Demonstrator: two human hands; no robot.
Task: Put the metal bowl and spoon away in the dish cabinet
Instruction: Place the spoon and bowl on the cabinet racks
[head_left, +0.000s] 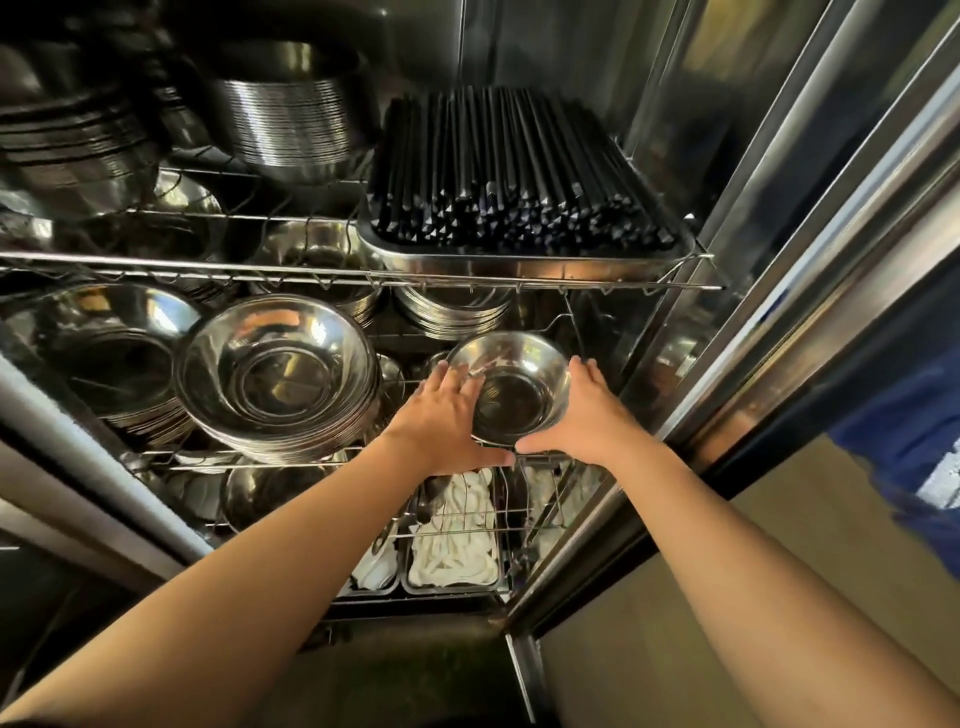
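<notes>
Both hands reach forward into an open stainless steel dish cabinet (753, 208). The left hand (447, 415) and right hand (587, 415) are spread wide, with nearly straight fingers against opposite sides of the metal bowl (519, 389) and thumb tips almost meeting at its near rim. The bowl sits upright between the palms, level with the middle wire shelf (249, 457); whether it rests on the wires or is held just above them cannot be told.

Above and beyond the hands, an upper wire shelf (208, 262) spans the cabinet. Directly above the hands on it is a steel tray (519, 265) heaped with black chopsticks (519, 171), their ends pointing outward. Up and to the left of the hands, the same shelf holds tall stacks of steel dishes (296, 119).

Just beside the left hand stands a wide stack of nested steel bowls (275, 374), and further left a second, darker stack (114, 358). Behind the held bowl, under the tray, is a shorter pile of steel plates (452, 312).

Below the wrists, steel bins (452, 535) on the lowest level hold white items that are too blurred to identify.
</notes>
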